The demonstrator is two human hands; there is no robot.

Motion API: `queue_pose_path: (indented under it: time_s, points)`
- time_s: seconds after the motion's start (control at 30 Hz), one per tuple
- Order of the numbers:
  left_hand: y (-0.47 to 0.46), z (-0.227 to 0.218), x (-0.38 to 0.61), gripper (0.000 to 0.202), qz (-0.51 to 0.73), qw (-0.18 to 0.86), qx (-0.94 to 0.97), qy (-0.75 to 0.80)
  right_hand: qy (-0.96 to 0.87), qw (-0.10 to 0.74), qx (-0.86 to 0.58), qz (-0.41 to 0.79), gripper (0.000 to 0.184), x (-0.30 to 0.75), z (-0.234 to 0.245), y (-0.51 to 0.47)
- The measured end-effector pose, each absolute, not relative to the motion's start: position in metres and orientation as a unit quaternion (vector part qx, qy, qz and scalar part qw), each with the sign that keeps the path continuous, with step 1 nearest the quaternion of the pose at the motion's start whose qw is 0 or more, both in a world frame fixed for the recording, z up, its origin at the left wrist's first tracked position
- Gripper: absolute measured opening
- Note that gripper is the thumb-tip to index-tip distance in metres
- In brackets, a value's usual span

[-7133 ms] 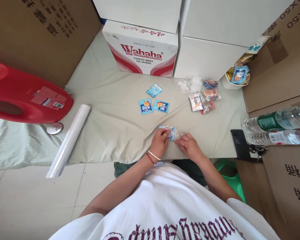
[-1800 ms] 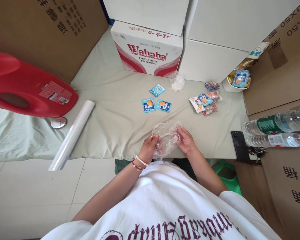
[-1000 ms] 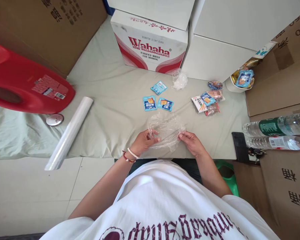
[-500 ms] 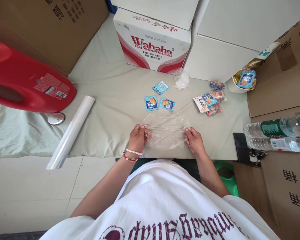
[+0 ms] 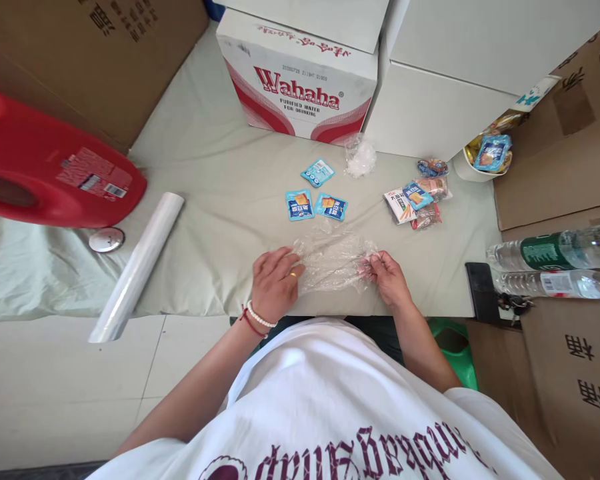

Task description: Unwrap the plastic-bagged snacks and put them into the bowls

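A crumpled sheet of clear plastic film point(image 5: 330, 263) lies on the covered table close to my body. My right hand point(image 5: 387, 275) pinches its right edge between thumb and fingers. At the left edge, my left hand point(image 5: 276, 280) is turned palm down, its fingers stretched out and touching or just over the film. It wears a ring and two bracelets. Beyond the film lie three blue snack packets: one at left point(image 5: 299, 205), one at right point(image 5: 331, 207) and one farther back point(image 5: 318, 173).
A roll of clear film point(image 5: 137, 267) overhangs the front edge at left, near a round badge point(image 5: 107, 240) and a red jug point(image 5: 55, 160). Mixed snack packets point(image 5: 417, 200) and a crumpled clear bag point(image 5: 361, 158) lie farther back. Plastic bottles point(image 5: 555, 253) and a phone point(image 5: 483, 292) are at right.
My left hand has let go of its pinch on the film's left edge and turned palm down with fingers stretched. The film is more bunched. My right hand keeps its hold.
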State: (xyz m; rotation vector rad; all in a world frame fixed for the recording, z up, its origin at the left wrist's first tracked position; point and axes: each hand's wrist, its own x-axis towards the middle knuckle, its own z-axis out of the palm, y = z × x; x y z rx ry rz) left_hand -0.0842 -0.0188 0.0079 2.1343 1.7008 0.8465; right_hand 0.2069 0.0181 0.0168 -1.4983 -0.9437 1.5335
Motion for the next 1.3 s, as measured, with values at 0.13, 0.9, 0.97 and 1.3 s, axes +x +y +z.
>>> queue_pose_path:
  time_s: [0.13,0.9,0.97,1.3]
  points:
    - [0.0,0.002,-0.075,0.046,0.191,0.186,0.81,0.522,-0.322,0.39,-0.607,0.613,0.056,0.203,0.019,0.021]
    - [-0.044,-0.013,-0.066,0.082,0.083,0.134,0.749,0.644,-0.688,0.277,-0.576,0.343,0.037,0.207,0.023,-0.035]
    - [-0.046,-0.012,-0.067,0.082,0.08,0.131,0.744,0.65,-0.714,0.266,-0.554,0.334,0.018,0.208,0.019,-0.039]
    - [-0.053,-0.01,-0.08,0.08,0.097,0.159,0.761,0.621,-0.673,0.092,-0.513,0.525,0.037,0.3,0.033,-0.059]
